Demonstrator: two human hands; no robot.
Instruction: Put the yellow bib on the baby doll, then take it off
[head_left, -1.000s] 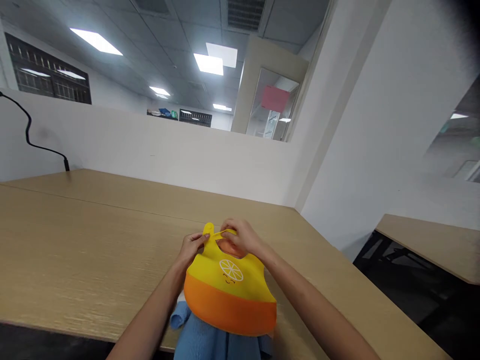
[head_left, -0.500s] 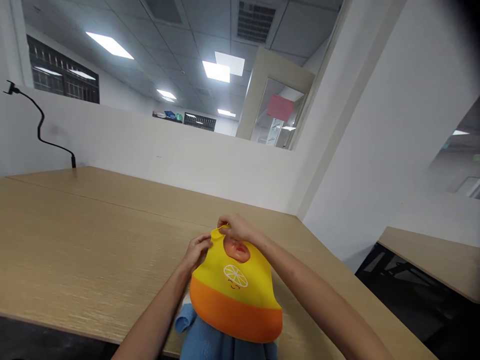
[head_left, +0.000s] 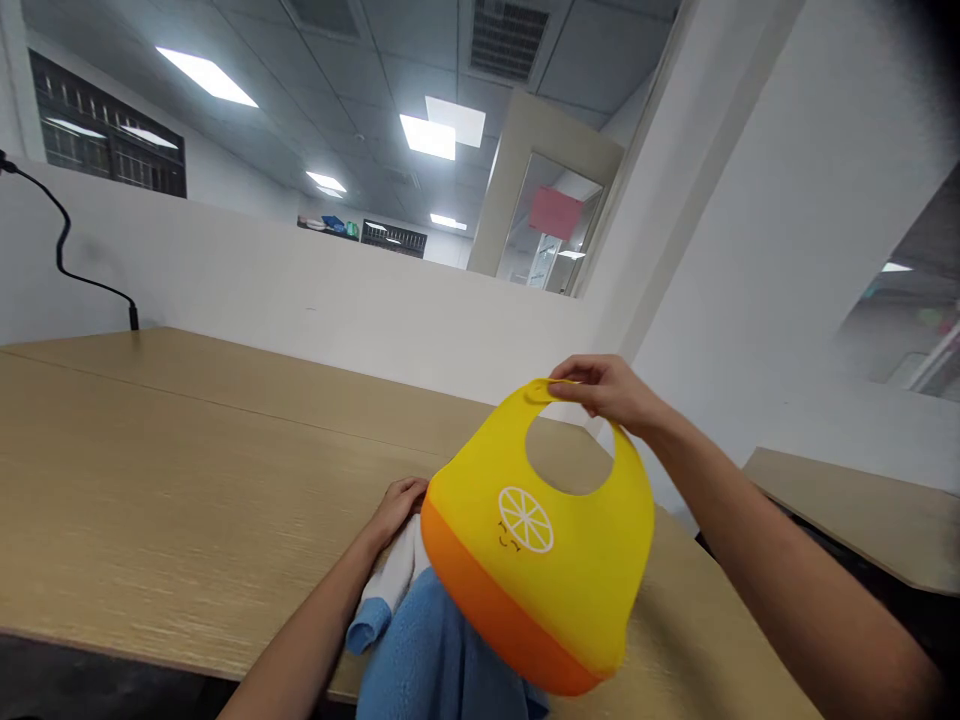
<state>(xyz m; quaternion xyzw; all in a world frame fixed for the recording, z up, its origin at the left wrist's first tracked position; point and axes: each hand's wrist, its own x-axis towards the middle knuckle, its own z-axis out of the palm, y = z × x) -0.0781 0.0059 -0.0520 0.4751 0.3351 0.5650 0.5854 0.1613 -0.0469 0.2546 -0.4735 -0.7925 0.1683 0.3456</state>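
Note:
A yellow baby bib (head_left: 581,545) with an orange lower pocket, a white citrus slice and a small smiling face print hangs tilted from my right hand (head_left: 611,390). That hand pinches the neck strap between thumb and fingers, and the table shows through the neck opening. Behind the bib lies a doll (head_left: 420,640) in white and blue fleece clothes, its head hidden. My left hand (head_left: 397,508) is curled against the doll's upper body beside the white sleeve, its fingertips covered by the bib's left edge.
The wooden table (head_left: 225,480) runs back to a low white wall (head_left: 360,310) with a window above. A black gooseneck holder (head_left: 64,250) stands at the far left. Another table (head_left: 855,510) is at the right, past the white side wall.
My right hand has lifted the bib up and right, off the doll. My left hand has let go of the bib's strap end and is now lower, at the doll.

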